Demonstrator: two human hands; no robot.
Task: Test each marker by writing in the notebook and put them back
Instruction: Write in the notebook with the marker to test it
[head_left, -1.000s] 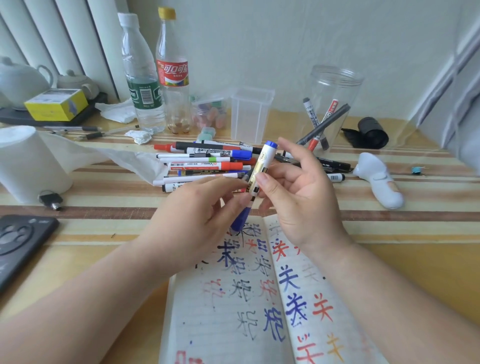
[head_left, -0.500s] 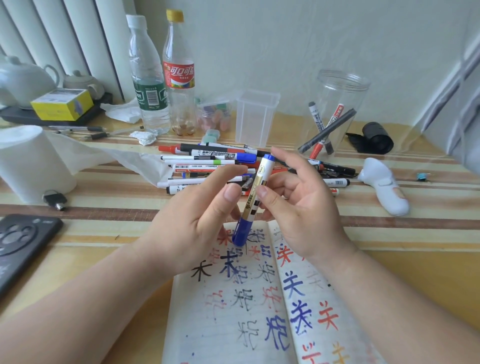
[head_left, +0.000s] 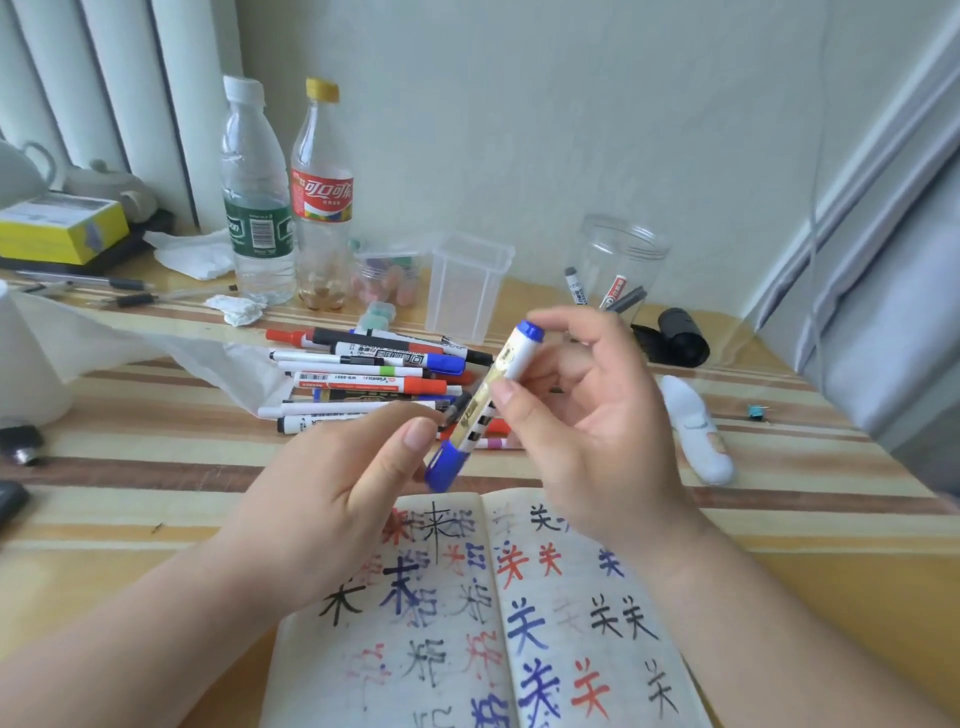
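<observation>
A blue-capped marker (head_left: 501, 371) with a white and yellow barrel is held tilted above the open notebook (head_left: 467, 649), cap end down. My right hand (head_left: 587, 431) grips its barrel between thumb and fingers. Around the blue cap curl the fingers of my left hand (head_left: 337, 493), thumb beside the barrel. The notebook pages carry black, red and blue characters. A pile of several markers (head_left: 374, 374) lies on the table behind my hands. A clear round jar (head_left: 623, 254) at the back holds a few markers.
A clear square container (head_left: 467, 286) and two plastic bottles (head_left: 254, 208) stand at the back. A paper roll (head_left: 26, 364) with a trailing sheet sits at the left. A white device (head_left: 696, 431) and a black roll (head_left: 675, 338) lie at the right.
Both hands have risen a little with the marker and its tilt has grown. My left thumb has slid from the barrel toward the cap end.
</observation>
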